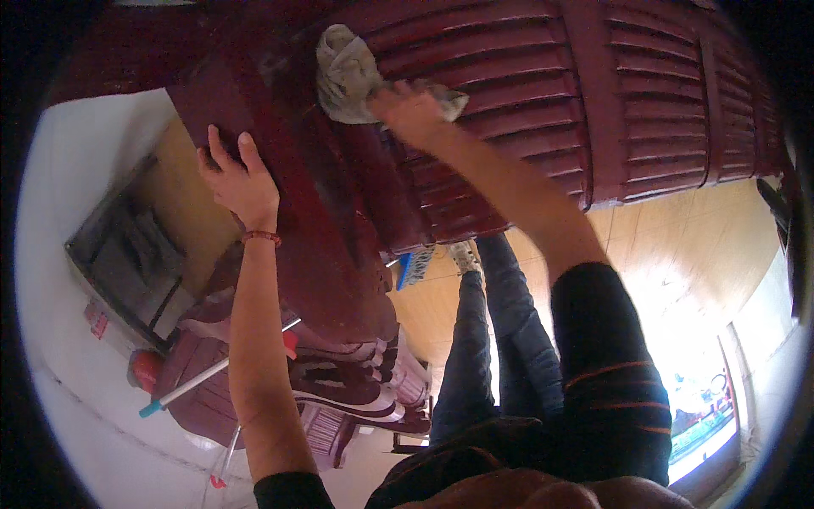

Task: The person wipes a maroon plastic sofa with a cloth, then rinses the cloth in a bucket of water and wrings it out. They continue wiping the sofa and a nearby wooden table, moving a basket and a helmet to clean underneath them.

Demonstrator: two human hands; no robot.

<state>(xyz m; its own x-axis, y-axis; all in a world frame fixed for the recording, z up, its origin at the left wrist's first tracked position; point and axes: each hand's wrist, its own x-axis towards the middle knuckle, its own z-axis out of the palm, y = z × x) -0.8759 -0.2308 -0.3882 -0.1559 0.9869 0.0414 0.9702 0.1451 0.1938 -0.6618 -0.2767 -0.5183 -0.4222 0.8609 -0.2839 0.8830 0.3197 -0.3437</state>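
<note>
Under my right hand (410, 111) lies a light grey cloth (346, 76), pressed on the dark red slatted wooden furniture (521, 57); one end of the cloth bunches up to the left, and a corner shows right of the fingers. The furniture looks like a long wooden bench or sofa. My left hand (241, 184), with a reddish bead bracelet (261, 237) at the wrist, rests spread on the flat wooden armrest or end panel (305, 254) and holds nothing. What lies beneath the right palm is hidden.
Below the left forearm stands carved reddish wooden furniture (350, 375), with a teal-tipped pole (184, 387) across it. A red round object (146, 370) is by the white wall. A blue mop head (414, 267) lies on the tiled floor near my feet. A lit screen (703, 407) is at lower right.
</note>
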